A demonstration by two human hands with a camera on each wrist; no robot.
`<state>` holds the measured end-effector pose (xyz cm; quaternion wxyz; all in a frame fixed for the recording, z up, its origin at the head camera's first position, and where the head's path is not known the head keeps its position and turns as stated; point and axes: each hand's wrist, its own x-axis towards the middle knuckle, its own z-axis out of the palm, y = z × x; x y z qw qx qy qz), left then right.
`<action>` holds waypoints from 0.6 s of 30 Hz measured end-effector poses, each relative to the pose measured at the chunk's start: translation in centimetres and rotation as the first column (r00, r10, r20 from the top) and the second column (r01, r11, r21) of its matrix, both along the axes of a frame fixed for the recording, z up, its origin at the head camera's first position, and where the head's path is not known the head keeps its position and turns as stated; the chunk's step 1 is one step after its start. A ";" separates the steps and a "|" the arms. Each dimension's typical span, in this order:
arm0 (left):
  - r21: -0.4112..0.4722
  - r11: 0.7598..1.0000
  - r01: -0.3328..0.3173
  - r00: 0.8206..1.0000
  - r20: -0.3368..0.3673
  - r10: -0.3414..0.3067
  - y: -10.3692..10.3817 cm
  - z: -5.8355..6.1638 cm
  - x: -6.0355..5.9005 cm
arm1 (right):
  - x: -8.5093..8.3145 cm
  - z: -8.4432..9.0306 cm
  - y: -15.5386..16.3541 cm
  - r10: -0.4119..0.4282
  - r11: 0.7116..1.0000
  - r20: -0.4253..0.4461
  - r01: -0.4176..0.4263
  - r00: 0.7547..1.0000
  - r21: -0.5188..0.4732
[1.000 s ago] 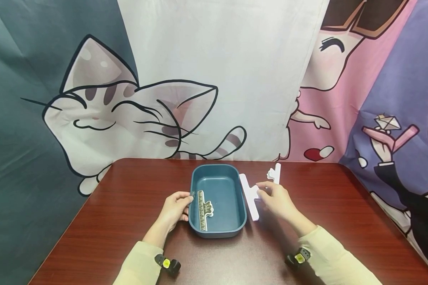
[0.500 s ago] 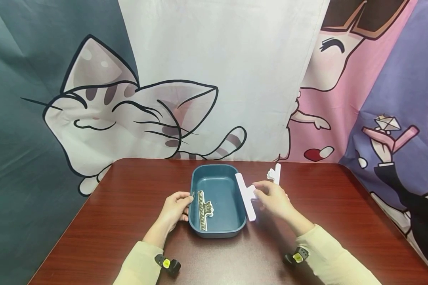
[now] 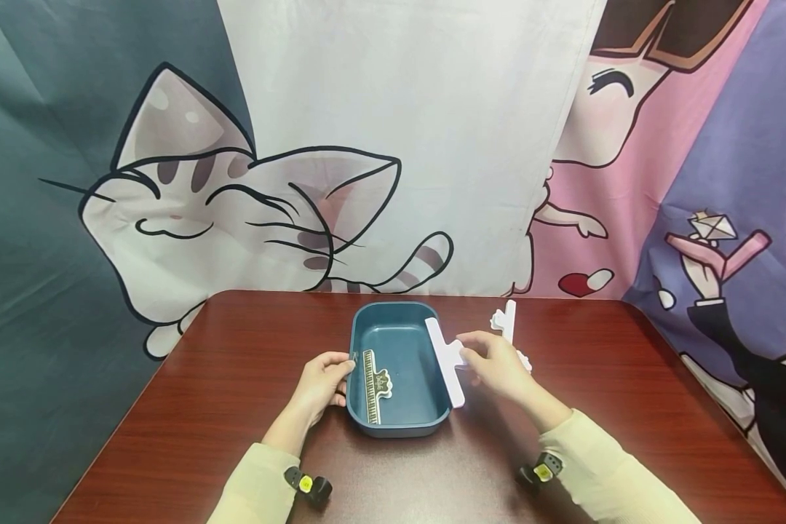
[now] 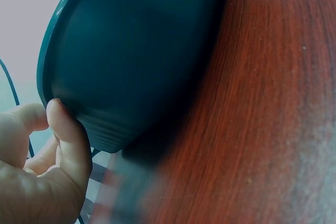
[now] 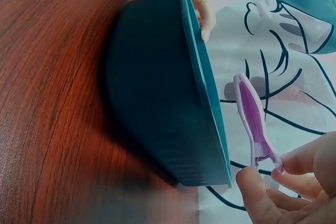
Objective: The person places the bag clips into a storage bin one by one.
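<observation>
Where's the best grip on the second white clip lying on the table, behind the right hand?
Pinch the white clip by its short handle tabs, coming from above on its left. The long bar gives little to squeeze, and those tabs face the blue tray. The right hand pinches the other clip by its tabs.

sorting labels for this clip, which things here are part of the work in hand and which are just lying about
In hand:
right hand pinching white clip
left hand steadying blue tray
patterned clip inside tray

Lying about:
second white clip on table
</observation>
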<state>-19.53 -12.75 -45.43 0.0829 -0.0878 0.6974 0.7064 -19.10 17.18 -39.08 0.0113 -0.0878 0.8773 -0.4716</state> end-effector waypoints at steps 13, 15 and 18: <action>-0.012 1.000 -0.023 1.000 -0.018 0.022 0.1 0.0 0.2 | 0.0 0.0 -0.6 0.015 1.000 0.003 -0.015 1.000 -0.007; -0.015 1.000 -0.017 1.000 -0.012 0.017 0.2 0.5 0.4 | 0.0 0.1 -0.8 0.020 1.000 0.004 -0.020 1.000 -0.007; -0.011 1.000 -0.007 1.000 -0.005 0.007 0.4 1.9 1.1 | 0.0 0.1 -0.9 0.020 1.000 0.009 -0.020 1.000 -0.005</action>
